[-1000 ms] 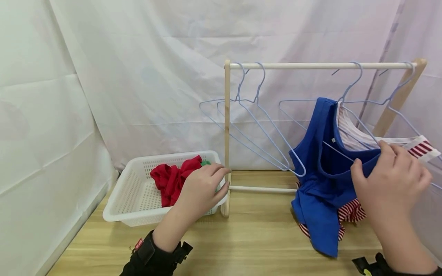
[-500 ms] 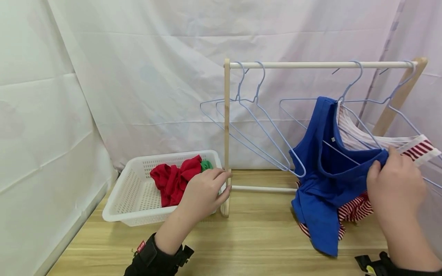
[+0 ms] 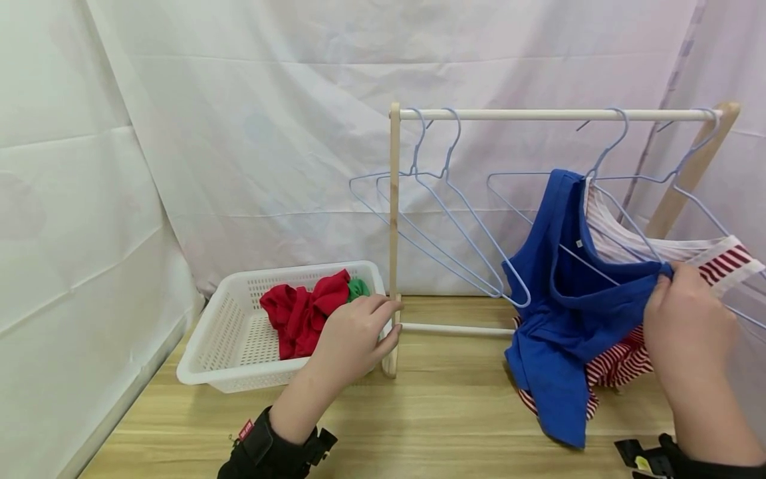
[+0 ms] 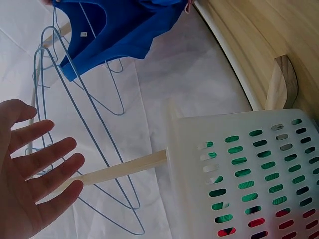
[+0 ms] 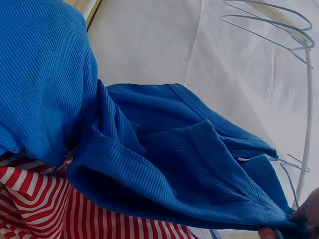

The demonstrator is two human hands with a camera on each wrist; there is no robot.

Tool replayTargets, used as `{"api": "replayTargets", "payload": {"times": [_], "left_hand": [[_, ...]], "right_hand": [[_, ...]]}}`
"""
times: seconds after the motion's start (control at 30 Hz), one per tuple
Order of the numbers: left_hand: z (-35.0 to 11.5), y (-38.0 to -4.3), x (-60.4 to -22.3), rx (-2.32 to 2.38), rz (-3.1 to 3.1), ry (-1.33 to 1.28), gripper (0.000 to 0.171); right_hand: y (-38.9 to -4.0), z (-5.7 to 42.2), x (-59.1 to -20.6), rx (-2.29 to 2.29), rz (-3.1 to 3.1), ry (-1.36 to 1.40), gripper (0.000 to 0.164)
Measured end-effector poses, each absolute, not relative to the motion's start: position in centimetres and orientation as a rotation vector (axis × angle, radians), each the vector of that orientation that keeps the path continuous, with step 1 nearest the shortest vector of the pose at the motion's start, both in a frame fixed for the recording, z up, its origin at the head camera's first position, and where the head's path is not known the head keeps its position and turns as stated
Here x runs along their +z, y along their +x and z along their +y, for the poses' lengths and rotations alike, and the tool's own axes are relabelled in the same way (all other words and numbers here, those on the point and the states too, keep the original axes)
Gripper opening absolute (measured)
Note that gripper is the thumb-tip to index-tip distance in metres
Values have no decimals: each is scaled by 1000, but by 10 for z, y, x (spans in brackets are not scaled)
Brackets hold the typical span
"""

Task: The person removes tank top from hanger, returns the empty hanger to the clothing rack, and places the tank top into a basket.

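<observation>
My right hand (image 3: 691, 326) pinches the right shoulder strap of a blue sleeveless top (image 3: 547, 332), right beside the lower right end of a light blue wire hanger (image 3: 634, 226). The top's left strap sits over that hanger near its hook, and the neckline sags between the straps. In the right wrist view only fingertips (image 5: 301, 214) show at the corner, holding the blue fabric (image 5: 139, 174). My left hand (image 3: 353, 332) hovers by the rack's left post (image 3: 393, 199), near the basket's right end. Its fingers (image 4: 55, 169) are spread and hold nothing in the left wrist view.
A red-and-white striped garment (image 3: 619, 362) hangs behind the blue top on another hanger. Two bare wire hangers (image 3: 473, 213) hang at the left of the rack's bar (image 3: 526, 114). The white basket (image 3: 200, 349) holds red cloth (image 3: 299, 319) and green cloth (image 3: 358, 288).
My right hand has shifted right and slightly down, its thumb and fingers closing on the blue strap, which now reaches farther right. The left hand has barely moved.
</observation>
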State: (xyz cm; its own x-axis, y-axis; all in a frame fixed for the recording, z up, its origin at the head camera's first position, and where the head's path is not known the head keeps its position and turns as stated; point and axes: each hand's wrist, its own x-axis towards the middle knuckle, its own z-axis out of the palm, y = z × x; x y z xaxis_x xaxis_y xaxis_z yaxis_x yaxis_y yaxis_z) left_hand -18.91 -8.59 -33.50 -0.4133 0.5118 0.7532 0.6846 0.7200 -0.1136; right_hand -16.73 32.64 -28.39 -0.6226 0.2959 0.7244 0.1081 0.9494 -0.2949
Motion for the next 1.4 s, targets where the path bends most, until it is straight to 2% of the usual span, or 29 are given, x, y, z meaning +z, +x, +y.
{"api": "replayTargets", "payload": {"times": [0.23, 1.0, 1.4], "left_hand": [[-86, -189, -334, -282, -2122, -900, 26], [-83, -194, -337, -288, -2086, -900, 24], [-72, -196, -342, -326, -2053, -930, 19]], "right_hand": [[-173, 326, -286, 334, -2198, -248, 30], [-179, 313, -283, 561, -2005, -203, 38], [-169, 317, -298, 516, -1924, -132, 35]]}}
